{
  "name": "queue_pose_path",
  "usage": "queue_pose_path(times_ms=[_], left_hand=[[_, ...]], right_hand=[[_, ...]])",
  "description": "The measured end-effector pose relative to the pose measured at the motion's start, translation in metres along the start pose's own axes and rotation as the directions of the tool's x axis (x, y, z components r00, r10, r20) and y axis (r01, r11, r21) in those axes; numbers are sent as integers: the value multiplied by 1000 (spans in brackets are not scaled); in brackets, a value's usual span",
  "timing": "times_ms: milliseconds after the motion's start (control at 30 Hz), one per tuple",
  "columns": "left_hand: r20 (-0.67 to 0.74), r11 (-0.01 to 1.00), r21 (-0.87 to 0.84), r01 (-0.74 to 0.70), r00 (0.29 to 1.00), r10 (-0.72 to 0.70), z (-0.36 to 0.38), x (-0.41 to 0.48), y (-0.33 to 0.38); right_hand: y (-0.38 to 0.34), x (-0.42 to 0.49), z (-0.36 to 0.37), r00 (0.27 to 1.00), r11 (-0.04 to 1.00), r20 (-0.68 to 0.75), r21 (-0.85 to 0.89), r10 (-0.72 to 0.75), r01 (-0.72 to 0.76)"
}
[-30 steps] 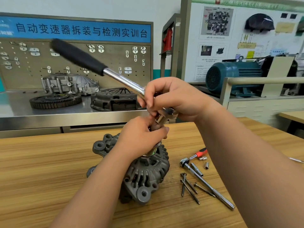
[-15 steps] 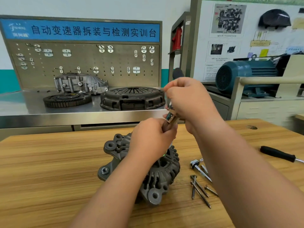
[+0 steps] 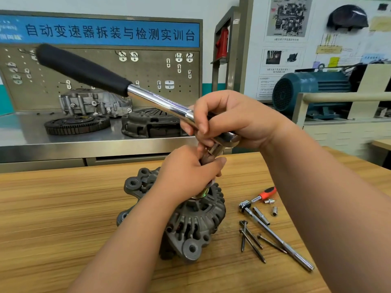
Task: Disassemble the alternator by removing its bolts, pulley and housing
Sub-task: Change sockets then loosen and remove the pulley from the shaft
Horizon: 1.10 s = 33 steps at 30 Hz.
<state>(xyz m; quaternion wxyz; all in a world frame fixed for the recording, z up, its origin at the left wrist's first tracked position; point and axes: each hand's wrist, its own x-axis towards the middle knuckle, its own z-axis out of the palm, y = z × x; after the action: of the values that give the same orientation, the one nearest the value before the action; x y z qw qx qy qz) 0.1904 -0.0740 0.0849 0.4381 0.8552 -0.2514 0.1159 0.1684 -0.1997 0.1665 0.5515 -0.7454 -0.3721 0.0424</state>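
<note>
The grey alternator [image 3: 196,225] stands on the wooden table [image 3: 53,218] with its pulley [image 3: 202,194] facing up. My left hand [image 3: 188,174] grips the socket and the pulley top, hiding most of both. My right hand [image 3: 230,119] holds the head of a large ratchet wrench [image 3: 118,81] seated on that socket; its black handle points up and to the left. Several long bolts [image 3: 251,240] lie loose on the table to the right of the alternator.
A small ratchet with an extension bar [image 3: 275,233], a red-handled driver [image 3: 264,194] and small sockets [image 3: 273,208] lie right of the alternator. A steel bench behind holds a flywheel [image 3: 76,123], a clutch cover [image 3: 152,123] and a gearbox casing [image 3: 93,102]. A blue motor [image 3: 306,92] stands at the back right.
The wrench handle has swung back to the upper left, after pointing away behind my right hand half a second ago. Both hands stay on the socket and wrench head.
</note>
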Motion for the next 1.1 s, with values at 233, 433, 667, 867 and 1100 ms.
queue_pose_path(times_ms=[233, 433, 667, 867, 1100], left_hand=[[-89, 997, 77, 1, 996, 6, 4, -3, 3], [-59, 997, 67, 36, 998, -32, 4, -3, 9], [-66, 999, -1, 32, 997, -32, 2, -4, 4], [-39, 999, -32, 4, 999, -5, -1, -6, 2], [-131, 997, 71, 9, 991, 0, 4, -6, 4]], right_hand=[[4, 4, 22, 831, 988, -556, -103, 37, -112], [3, 4, 28, 612, 980, -779, 19, 137, -196], [2, -1, 14, 935, 998, -352, -37, 30, -46], [-2, -1, 9, 1000, 997, -22, 76, -18, 19], [-1, 0, 26, 891, 999, -452, -5, 44, -52]])
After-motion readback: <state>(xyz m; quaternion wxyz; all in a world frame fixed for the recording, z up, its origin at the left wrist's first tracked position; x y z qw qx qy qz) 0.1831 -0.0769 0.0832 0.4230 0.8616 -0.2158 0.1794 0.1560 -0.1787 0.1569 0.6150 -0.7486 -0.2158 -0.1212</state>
